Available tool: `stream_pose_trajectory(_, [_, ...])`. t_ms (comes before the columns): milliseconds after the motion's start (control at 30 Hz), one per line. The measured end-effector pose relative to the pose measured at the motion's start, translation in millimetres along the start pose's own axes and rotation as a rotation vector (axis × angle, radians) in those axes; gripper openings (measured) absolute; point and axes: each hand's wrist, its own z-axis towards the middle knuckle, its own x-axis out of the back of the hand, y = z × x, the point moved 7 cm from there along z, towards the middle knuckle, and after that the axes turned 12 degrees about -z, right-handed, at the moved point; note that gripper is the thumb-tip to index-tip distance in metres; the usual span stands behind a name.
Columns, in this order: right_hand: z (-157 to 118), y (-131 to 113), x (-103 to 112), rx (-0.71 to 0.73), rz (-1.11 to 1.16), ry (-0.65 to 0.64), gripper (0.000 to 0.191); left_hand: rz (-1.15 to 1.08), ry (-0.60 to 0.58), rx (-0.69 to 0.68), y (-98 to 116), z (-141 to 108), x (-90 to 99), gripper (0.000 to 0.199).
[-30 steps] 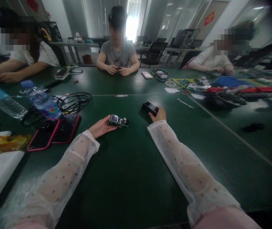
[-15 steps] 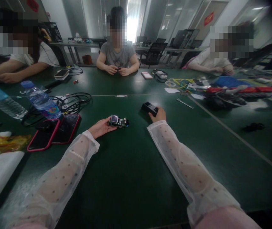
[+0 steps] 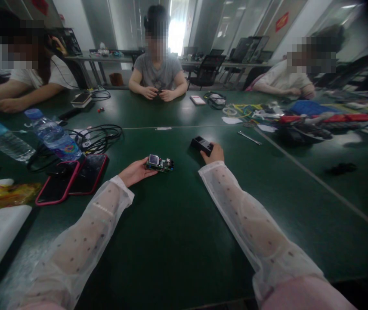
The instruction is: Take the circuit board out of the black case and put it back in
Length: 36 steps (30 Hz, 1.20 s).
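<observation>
My left hand (image 3: 136,172) is closed on one end of a small circuit board (image 3: 160,163), which carries a square grey screen and dark connectors at its right end. To the right, my right hand (image 3: 214,153) grips the near end of a black rectangular case (image 3: 201,145) with a greyish upper face. A gap of green tabletop (image 3: 177,215) lies between the board and the case. My fingertips on the far side of the case are partly hidden.
Left of my hands lie two phones (image 3: 88,174), tilted water bottles (image 3: 54,135), coiled black cables (image 3: 103,137) and a white case (image 3: 1,241). A wrench (image 3: 249,137) and piled tools and cables (image 3: 316,122) are to the right. Several people sit around the table.
Both hands keep their holds on the circuit board and the black case. The whole view has shifted very slightly; otherwise nothing has visibly moved.
</observation>
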Motion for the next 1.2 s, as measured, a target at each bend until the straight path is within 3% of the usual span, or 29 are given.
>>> stream_pose_trajectory(433, [3, 7, -5, 0.012, 0.025, 0.003, 0.057, -0.023, -0.031, 0.017, -1, 1, 0.3, 0.041])
stream_pose_trajectory(667, [-2, 1, -2, -0.094, 0.284, 0.019, 0.057, -0.017, -0.041, 0.026, -1, 3, 3.6, 0.041])
stream_pose_trajectory(767, [-3, -25, 3, -0.046, 0.462, -0.026, 0.062, -0.020, -0.028, 0.020, -1, 2, 0.5, 0.040])
stream_pose_trajectory(1000, [-35, -128, 35, 0.304, 0.764, -0.270, 0.061, -0.023, -0.027, -0.001, -1, 0, -2.5, 0.035])
stream_pose_trajectory(1200, [-62, -154, 34, 0.392, 0.747, -0.348, 0.054, 0.002, -0.037, -0.017, -1, 0, -3.8, 0.030])
